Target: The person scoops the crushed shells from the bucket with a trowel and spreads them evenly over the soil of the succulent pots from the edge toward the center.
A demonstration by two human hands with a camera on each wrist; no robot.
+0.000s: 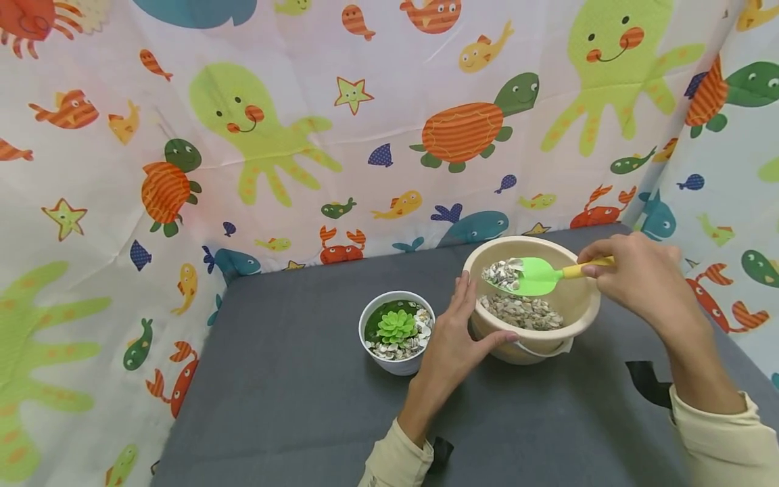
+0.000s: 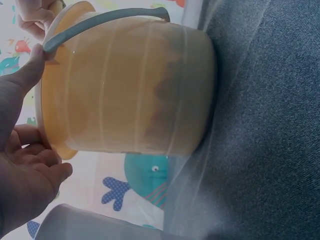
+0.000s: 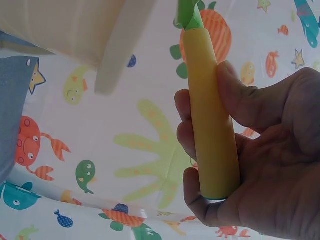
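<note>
Grey cloth-covered table point(image 1: 292, 379), white plant pot point(image 1: 397, 366), beige bucket point(image 1: 517, 351) just beside

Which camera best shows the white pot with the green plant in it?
The head view: it shows the white pot from above, with its rim, the green plant and pale chips inside. The left wrist view catches only part of its outside at the bottom edge; the right wrist view doesn't show it.

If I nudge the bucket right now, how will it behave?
The bucket would probably slide before tipping, since the pale chips sit low inside. Its translucent wall looks like plastic, so it may flex. The lowered handle might swing.
</note>
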